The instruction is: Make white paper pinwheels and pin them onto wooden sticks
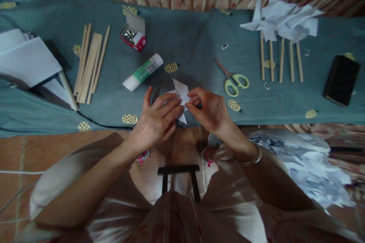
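A white paper pinwheel (183,88) with pointed blades lies near the front edge of the cloth-covered table. My left hand (158,117) rests over its left side, thumb spread away and the other fingers extended across the paper. From the right, my right hand (209,108) pinches at the pinwheel's right edge with thumb and forefinger; the fingers are curled, and anything small between them is hidden. Beyond my left hand is a green and white glue stick (145,70). Green-handled scissors (232,79) lie open beyond my right hand.
Wooden sticks (90,64) and a stack of white paper (28,60) lie left. A red box of metal pins (134,36) stands behind the glue. Finished pinwheels (282,21) and a black phone (341,79) are right. Paper scraps (308,163) sit below the table's right side.
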`<state>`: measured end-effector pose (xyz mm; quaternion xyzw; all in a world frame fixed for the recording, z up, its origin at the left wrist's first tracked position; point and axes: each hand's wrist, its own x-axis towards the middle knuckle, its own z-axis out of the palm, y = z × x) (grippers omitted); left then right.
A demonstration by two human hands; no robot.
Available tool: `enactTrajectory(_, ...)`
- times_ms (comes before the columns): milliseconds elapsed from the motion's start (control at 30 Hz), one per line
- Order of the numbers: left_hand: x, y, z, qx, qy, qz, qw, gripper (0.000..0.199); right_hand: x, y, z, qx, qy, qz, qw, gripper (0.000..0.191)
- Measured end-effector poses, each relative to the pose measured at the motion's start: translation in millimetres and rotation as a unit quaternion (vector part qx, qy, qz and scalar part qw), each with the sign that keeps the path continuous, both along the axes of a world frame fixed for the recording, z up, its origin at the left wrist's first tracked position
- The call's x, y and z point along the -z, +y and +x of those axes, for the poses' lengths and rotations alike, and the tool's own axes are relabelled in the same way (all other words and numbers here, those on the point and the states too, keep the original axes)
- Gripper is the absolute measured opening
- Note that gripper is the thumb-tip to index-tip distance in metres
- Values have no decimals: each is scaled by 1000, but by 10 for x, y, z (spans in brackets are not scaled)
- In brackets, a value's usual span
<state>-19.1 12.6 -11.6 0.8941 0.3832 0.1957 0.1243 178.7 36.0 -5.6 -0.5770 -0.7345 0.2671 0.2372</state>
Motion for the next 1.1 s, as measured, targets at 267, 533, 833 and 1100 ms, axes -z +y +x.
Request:
enactTrajectory(267, 5, 11, 10, 6, -1, 8, 1000, 37, -4, 8, -3, 2, -8, -10, 1000, 13)
enactTrajectory(533, -26, 8, 49, -6, 15, -1, 1000, 39, -5, -24, 3, -8, -41, 36, 998, 11)
enactTrajectory(833, -38, 6, 130, -9, 25, -1, 1000, 42, -40, -53, 74, -3, -61, 96, 993, 22)
enactTrajectory(1100, -9, 27, 138, -5, 40, 21, 999, 47, -44, -53, 114, -15, -72, 100, 992, 28)
